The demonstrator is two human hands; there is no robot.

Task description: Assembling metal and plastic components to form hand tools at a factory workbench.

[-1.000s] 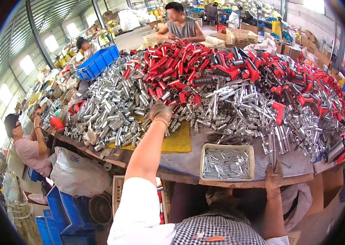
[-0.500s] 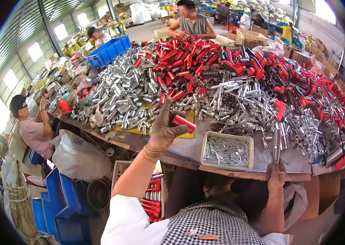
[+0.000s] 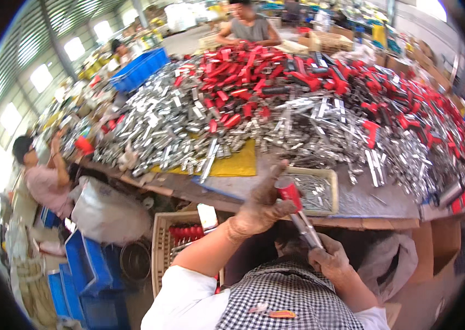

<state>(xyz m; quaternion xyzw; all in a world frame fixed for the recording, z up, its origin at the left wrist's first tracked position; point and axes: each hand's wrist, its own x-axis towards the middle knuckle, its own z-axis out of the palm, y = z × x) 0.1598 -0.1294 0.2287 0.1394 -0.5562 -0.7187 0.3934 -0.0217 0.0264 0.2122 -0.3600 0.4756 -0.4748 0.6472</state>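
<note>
Head camera view: two hands meet in front of the table [image 3: 359, 204], just above the near edge. The left grip [image 3: 257, 212] is closed around a short red tube [image 3: 289, 191], with its round open end facing up. The right grip [image 3: 329, 256] is lower down, with its fingers wrapped around the bottom of a long silver tube [image 3: 305, 228]. The silver tube leans, and its top meets the bottom of the red tube. It is too blurry to tell if one goes inside the other.

Behind the red tube is a cream tray [image 3: 335, 192] with lots of thin silver pins [image 3: 316, 190] in it. One loose pin [image 3: 378, 199] lies to its right. A yellow sheet [image 3: 241, 162] lies to the tray's left, partly under a big heap of silver pieces [image 3: 161, 124]. A heap of red pieces [image 3: 238, 69] sits farther back. Across the table is a person in a gray top [image 3: 250, 28]. Below the left arm is a crate [image 3: 157, 242] with red and silver parts inside.
</note>
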